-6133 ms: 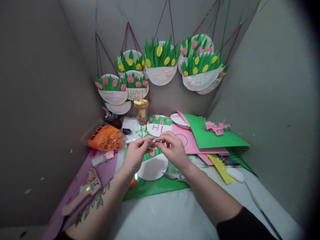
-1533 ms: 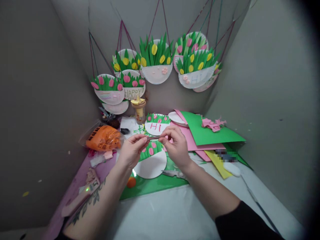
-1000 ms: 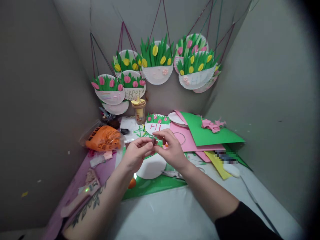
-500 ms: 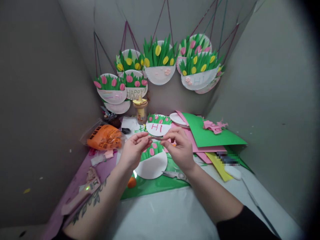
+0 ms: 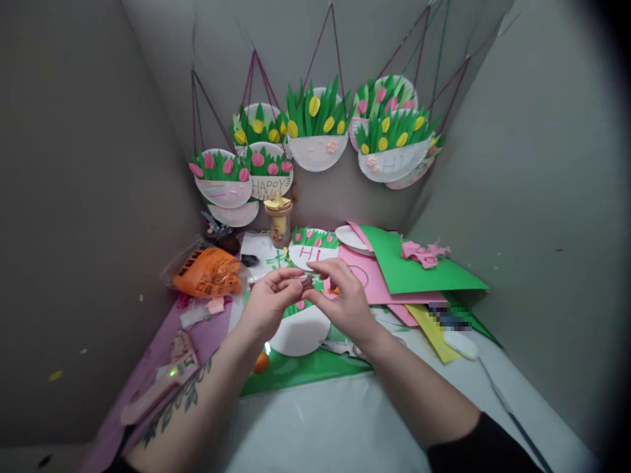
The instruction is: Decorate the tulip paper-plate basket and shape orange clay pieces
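Note:
Both hands meet above a half-plate craft. My left hand [image 5: 273,299] pinches a small brownish-pink piece [image 5: 306,282], too small to name surely. My right hand [image 5: 342,295] is at the piece's other side, its thumb close to it and its fingers curved above; whether it grips is hard to tell. Beneath them lies a white half-plate [image 5: 302,332] with green paper grass and pink tulips, partly covered by the hands. Behind it is another half-plate [image 5: 313,255] reading "Hi". Scissors [image 5: 340,348] lie beside the nearer plate, by my right wrist.
A green mat [image 5: 310,376] lies underneath. At left are an orange bag [image 5: 210,272] and a pink glue gun [image 5: 162,387] with a lit light. Green paper [image 5: 414,263] and pink paper [image 5: 357,279] lie at right. A lidded jar [image 5: 279,226] stands behind; plate crafts [image 5: 318,152] hang on the wall.
The small piece looked long and thin between both hands; now it appears compact, bent or rolled. My right hand has come closer to my left, its fingers lifted and more spread. The view has shifted slightly.

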A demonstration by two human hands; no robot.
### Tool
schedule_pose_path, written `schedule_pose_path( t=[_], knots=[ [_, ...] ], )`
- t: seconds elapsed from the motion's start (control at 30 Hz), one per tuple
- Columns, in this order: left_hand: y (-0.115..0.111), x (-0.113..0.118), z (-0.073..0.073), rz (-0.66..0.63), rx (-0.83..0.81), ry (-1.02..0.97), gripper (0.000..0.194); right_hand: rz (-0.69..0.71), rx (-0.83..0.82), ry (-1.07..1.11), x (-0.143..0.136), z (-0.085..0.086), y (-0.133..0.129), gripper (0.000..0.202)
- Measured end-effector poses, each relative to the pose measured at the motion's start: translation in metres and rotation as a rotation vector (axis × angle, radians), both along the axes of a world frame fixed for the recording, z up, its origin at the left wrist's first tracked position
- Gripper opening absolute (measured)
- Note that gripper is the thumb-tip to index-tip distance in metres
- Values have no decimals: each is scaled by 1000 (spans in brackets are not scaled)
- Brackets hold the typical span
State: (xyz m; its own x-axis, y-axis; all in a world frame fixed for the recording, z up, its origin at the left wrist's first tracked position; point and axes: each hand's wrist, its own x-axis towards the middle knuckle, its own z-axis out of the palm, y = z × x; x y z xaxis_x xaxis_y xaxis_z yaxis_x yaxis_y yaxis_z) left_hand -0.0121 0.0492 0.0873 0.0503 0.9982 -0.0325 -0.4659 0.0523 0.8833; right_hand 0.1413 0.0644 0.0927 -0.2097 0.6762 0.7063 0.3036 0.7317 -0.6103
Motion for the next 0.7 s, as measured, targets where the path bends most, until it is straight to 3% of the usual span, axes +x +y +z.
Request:
schedule_pose_path(
  t=[0.13, 0.27, 0.43, 0.53, 0.7],
  knots=[
    [-1, 1, -3, -35, -18, -6, 30, -37, 109, -12, 1, -4, 1, 9],
    [0, 2, -2, -44, -62, -19, 30, -61, 165, -1, 1, -6, -1, 8],
    [11, -3, -4, 110, -71, -31, 32, -111, 227, 110, 5, -1, -6, 7],
    [15, -5, -8, 185, -73, -53, 35, -53, 216, 121, 3, 0, -9, 13],
    [5, 1, -7, 41, 9, -52, 32, -21, 79, 79, -4, -5, -5, 27]
  ],
)
